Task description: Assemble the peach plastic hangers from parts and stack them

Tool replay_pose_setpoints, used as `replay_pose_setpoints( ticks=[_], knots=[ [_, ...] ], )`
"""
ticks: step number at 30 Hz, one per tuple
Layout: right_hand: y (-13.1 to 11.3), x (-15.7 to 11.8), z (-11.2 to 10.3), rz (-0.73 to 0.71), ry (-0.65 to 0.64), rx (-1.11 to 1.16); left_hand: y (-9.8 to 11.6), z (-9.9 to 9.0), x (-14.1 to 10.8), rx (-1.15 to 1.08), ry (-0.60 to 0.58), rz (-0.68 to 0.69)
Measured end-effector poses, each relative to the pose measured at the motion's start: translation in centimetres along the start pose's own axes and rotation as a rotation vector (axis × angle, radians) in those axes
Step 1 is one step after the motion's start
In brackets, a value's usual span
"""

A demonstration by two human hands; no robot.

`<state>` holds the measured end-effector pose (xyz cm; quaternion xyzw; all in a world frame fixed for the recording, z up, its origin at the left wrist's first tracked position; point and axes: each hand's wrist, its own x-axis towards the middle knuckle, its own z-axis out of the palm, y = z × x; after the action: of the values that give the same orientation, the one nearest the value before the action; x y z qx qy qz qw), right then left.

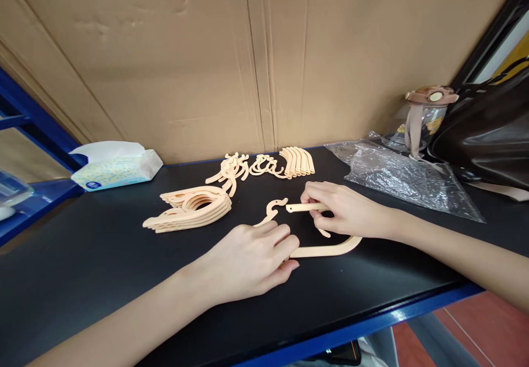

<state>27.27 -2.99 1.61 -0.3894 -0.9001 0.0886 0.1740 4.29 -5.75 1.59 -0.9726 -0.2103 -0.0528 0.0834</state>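
Observation:
My left hand (264,257) is closed low over the black tabletop, its fingers around beige plastic clothes hanger parts. A hanger hook (273,208) sticks out above its knuckles, and a curved hanger arm (326,250) runs from its fingertips to the right, below my other hand. My fingers hide where these parts meet. My right hand (343,207) pinches another beige hanger arm (303,207), whose holed end points left, close to the hook's tip but apart from it. The curved tip of that arm shows beneath my right fingers.
A stack of folded beige hangers (194,210) lies to the left. Behind it are loose hanger hooks (233,169) and a row of hanger arms (297,161). A tissue pack (118,168) stands at back left; clear plastic bags (397,177), a bottle (430,116) and a dark bag (491,130) are right.

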Motion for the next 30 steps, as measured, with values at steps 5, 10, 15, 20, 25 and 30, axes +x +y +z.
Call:
replay_pose_setpoints(
  ticks=[5,10,15,20,25,30],
  knots=[
    [0.0,-0.3,0.2,0.032,-0.034,0.021,0.0,-0.2,0.0,-0.016,0.027,0.043],
    [0.2,-0.4,0.2,0.045,-0.044,0.151,-0.1,-0.2,0.0,-0.041,-0.005,0.028],
    [-0.3,-0.3,0.0,0.041,-0.023,0.348,-0.1,-0.1,0.0,-0.062,-0.065,0.007],
    [-0.9,-0.4,0.2,0.046,-0.152,0.73,0.1,-0.3,0.0,-0.043,-0.096,0.002],
    [-0.7,-0.3,0.3,0.013,-0.144,0.753,0.3,-0.2,-0.1,-0.063,-0.085,-0.023],
    [-0.7,-0.3,0.2,0.0,-0.147,0.791,0.3,0.1,-0.1,-0.044,-0.081,-0.037]
  ],
)
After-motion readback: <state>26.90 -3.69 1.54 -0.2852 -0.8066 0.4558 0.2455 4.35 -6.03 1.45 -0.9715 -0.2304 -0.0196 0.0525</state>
